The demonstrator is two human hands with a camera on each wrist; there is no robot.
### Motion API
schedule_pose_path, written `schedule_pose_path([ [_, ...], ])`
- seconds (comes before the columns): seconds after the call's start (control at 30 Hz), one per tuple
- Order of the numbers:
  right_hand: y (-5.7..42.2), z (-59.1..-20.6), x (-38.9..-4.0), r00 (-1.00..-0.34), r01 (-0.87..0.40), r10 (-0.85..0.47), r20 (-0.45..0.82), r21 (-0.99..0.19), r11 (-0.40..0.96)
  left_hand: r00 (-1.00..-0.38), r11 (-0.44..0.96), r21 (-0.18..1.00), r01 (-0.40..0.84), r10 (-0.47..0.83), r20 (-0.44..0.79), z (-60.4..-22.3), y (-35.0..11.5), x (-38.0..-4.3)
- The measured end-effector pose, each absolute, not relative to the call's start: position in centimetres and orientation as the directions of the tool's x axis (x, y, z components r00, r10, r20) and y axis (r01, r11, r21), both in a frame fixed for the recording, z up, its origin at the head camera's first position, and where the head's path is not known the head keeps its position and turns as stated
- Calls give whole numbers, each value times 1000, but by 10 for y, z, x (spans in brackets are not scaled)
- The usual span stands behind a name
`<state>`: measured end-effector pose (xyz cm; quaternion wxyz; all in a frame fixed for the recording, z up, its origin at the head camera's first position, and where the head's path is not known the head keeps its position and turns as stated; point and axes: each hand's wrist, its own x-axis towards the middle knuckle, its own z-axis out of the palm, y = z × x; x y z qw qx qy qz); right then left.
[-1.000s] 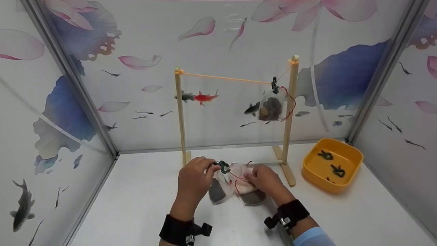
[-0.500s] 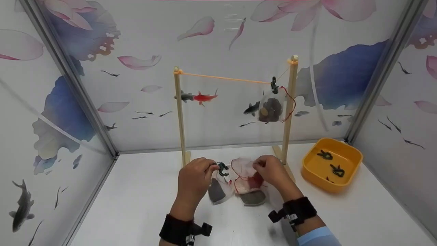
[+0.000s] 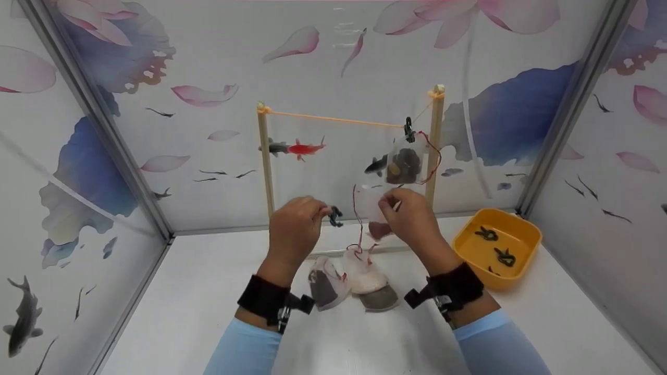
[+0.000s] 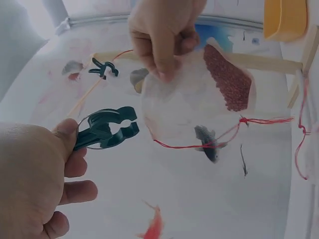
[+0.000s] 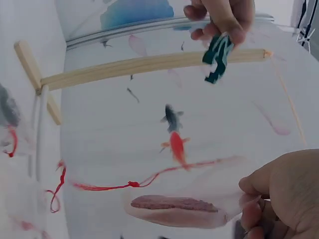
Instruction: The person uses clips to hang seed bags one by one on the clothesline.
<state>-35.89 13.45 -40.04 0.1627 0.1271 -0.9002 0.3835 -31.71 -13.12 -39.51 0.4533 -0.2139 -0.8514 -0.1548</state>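
My left hand (image 3: 294,229) pinches the handle end of a dark green clothespin (image 4: 107,128), whose tips stand a little apart in the left wrist view. The right hand (image 3: 411,221) holds a sheer drawstring pouch (image 4: 174,107) by its edge between thumb and fingers. Reddish-brown grains (image 4: 229,82) fill one end of the pouch, and its red cord (image 4: 179,146) dangles loose. Both hands are raised below an orange line (image 3: 333,120). From the right part of that line hangs another sheer pouch (image 3: 404,164) with dark contents, gripped by a green clothespin (image 3: 409,130).
Two more filled pouches, one with dark contents (image 3: 324,287) and one with grey-brown contents (image 3: 379,299), lie on the white table (image 3: 344,338). Wooden posts, left (image 3: 266,161) and right (image 3: 436,125), carry the line. A yellow bin (image 3: 529,260) at right contains several green clothespins (image 3: 504,257).
The right hand has lifted the reddish pouch off the others on the table. My left hand has risen alongside with the clothespin. The two remaining pouches stay on the table.
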Motion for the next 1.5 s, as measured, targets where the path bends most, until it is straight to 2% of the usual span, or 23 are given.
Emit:
schedule_pose_path([
  [0.17,130,-358,-364,-904,-361,-75,421,-658,661,-466,870,39,492,225,855,-339,-121,-350],
  [0.37,129,-330,-379,-831,-429,-39,555,-595,679,-445,892,-4,452,230,865,-281,-102,-377],
  [0.47,128,-322,-384,-812,-442,-28,583,-582,682,-456,908,-29,419,238,857,-259,-92,-388],
  [0.57,125,-315,-386,-813,-440,-19,582,-593,674,-493,922,-43,384,244,835,-245,-84,-398],
  [0.83,121,-309,-390,-811,-429,-14,584,-578,695,-558,929,-34,368,249,792,-239,-68,-411],
  [1.0,126,-308,-391,-814,-413,14,581,-595,690,-565,915,-47,400,286,774,-244,-57,-414],
  [1.37,144,-312,-392,-790,-410,56,610,-594,692,-584,916,-119,383,341,737,-251,-26,-415],
  [1.5,148,-316,-392,-814,-384,60,577,-614,690,-609,921,-162,354,358,708,-255,-23,-411],
])
